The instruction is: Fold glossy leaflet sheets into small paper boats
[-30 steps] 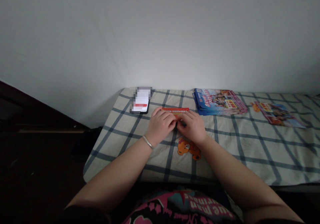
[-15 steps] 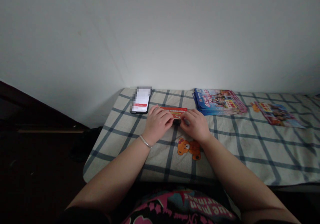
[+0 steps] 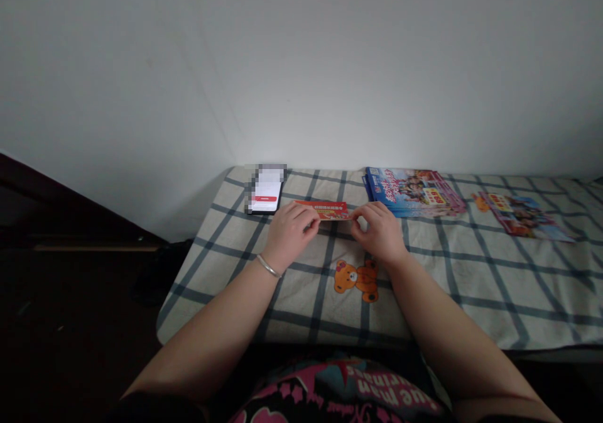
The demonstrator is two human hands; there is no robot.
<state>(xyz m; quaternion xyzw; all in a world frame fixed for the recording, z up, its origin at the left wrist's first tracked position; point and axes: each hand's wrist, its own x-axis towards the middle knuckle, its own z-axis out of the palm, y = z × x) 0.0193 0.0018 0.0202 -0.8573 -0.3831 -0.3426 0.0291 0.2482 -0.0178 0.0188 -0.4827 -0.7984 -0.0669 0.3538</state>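
A folded red leaflet (image 3: 333,208) with light lettering lies across the middle of the checked cloth, between my hands. My left hand (image 3: 293,229) has its fingers closed on the leaflet's left end and near edge. At the right end, my right hand (image 3: 378,229) pinches the near corner between thumb and forefinger. Part of the leaflet is hidden under the left fingers. A phone (image 3: 266,190) with a lit screen rests just beyond my left hand. Behind my right hand sits a stack of colourful leaflets (image 3: 414,192).
A single leaflet (image 3: 525,215) lies farther right on the cloth. The checked tablecloth (image 3: 226,253) covers the table and carries a printed bear (image 3: 357,281) near the front. A pale wall (image 3: 330,71) rises behind the table; the floor at left is dark.
My hands have moved apart along the red leaflet's near edge, the left one leftward and the right one rightward. A pale near edge of the leaflet now shows between them.
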